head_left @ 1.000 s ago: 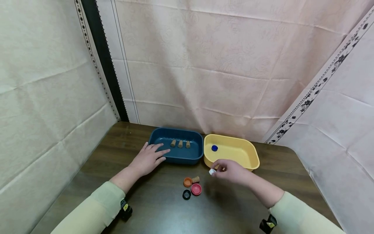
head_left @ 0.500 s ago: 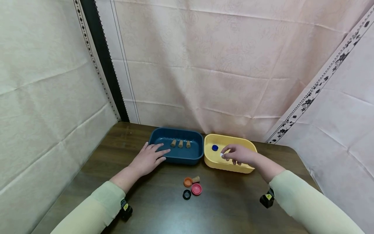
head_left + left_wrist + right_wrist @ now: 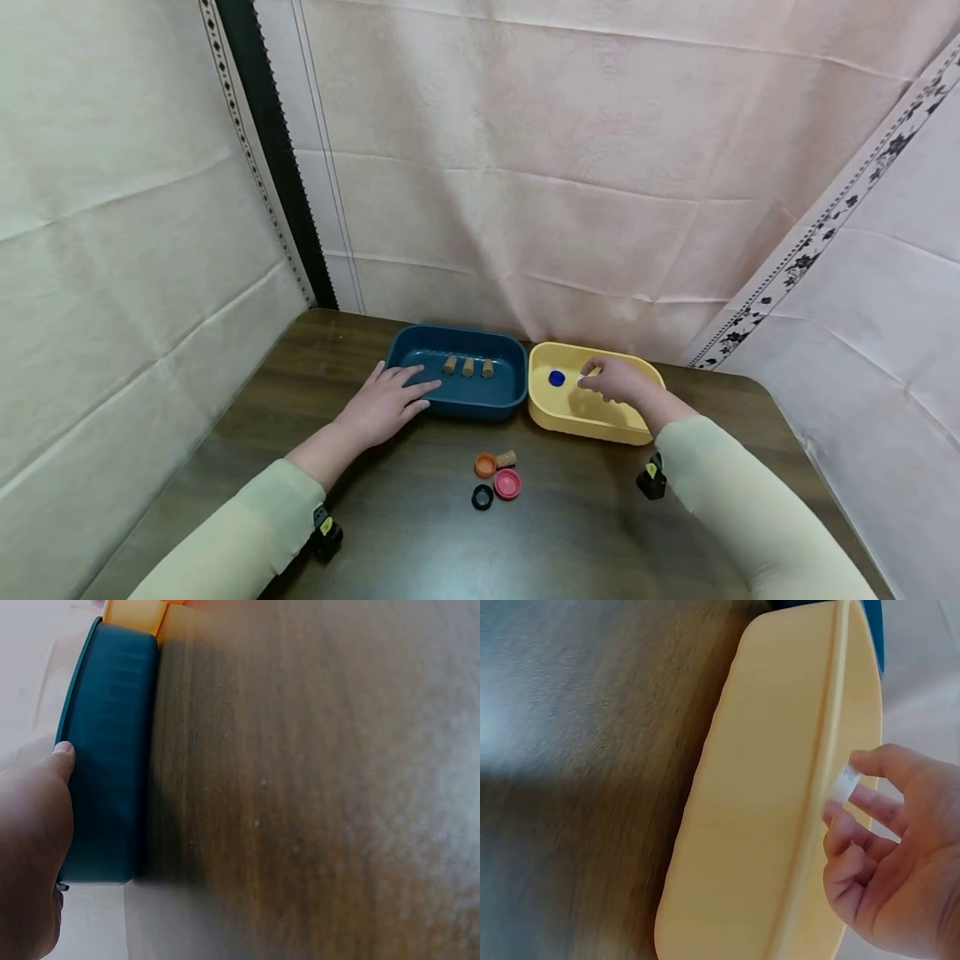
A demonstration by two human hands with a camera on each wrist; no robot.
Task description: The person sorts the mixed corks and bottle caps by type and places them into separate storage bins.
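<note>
My right hand (image 3: 619, 382) is over the yellow tray (image 3: 588, 427), and its thumb and fingers pinch a white bottle cap (image 3: 845, 784). In the head view the fingers mostly hide that cap. A blue bottle cap (image 3: 557, 378) lies in the yellow tray, left of this hand. My left hand (image 3: 384, 406) rests on the near left rim of the dark blue tray (image 3: 465, 410), its fingers spread and straight. The left wrist view shows the thumb (image 3: 64, 750) against that tray's edge. Three corks (image 3: 468, 367) lie in a row inside the blue tray.
On the table (image 3: 405, 533), in front of the trays, an orange cap (image 3: 485, 465), a cork (image 3: 507, 458), a pink cap (image 3: 507, 484) and a black cap (image 3: 482, 497) sit close together. Cloth hangs behind and at both sides.
With the white cap, my right hand has moved from before the yellow tray's near edge to over its inside. My left hand has stayed on the blue tray.
</note>
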